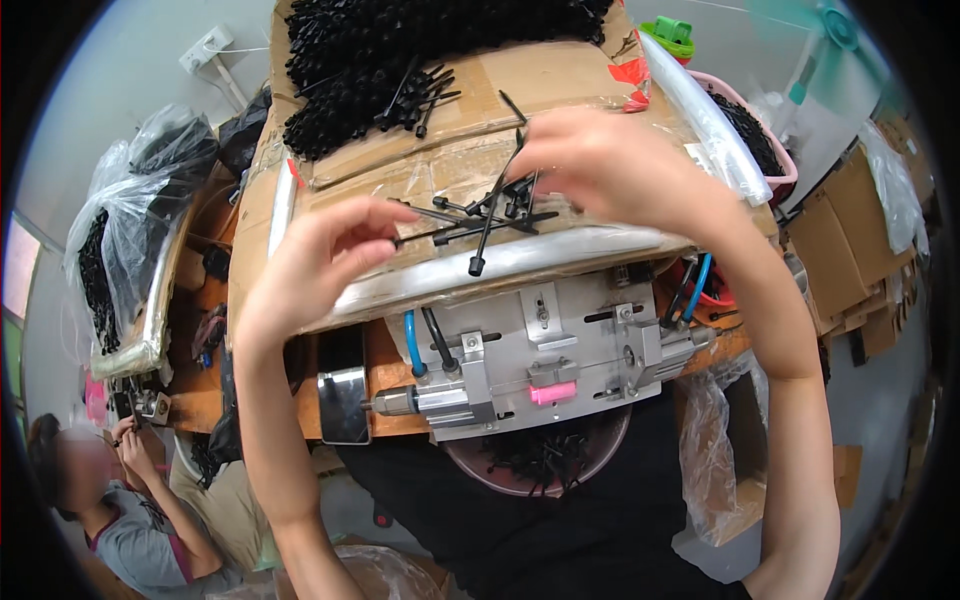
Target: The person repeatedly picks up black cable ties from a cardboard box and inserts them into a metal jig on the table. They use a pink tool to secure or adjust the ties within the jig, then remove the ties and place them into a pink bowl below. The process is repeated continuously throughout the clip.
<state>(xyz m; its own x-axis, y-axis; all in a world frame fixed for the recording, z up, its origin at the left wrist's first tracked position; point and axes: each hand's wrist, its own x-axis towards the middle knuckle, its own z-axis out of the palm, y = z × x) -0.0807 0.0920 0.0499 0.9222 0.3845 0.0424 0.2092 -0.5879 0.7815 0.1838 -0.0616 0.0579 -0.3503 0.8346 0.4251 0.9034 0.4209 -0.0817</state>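
Several thin black plastic rods with small knobbed heads lie crossed in a loose pile (pixel 490 215) on the taped cardboard in front of me. At the left end of this pile is my left hand (pixel 325 250), its thumb and fingers curved but apart, close to the rod ends. My right hand (pixel 610 170) reaches in from the other side, slightly blurred. Its fingertips are closed on a black rod (pixel 487 225) that slants down with its head toward me. The right hand's lower fingers are partly hidden behind the pile.
A big heap of black rods (pixel 450 50) fills the cardboard box (pixel 540 80) beyond. Nearer is a metal fixture (pixel 540 330) with blue and black hoses and a pink block (pixel 553 393). A bowl of rods (pixel 540 460) sits below it. At left, a person (pixel 150 510) works.
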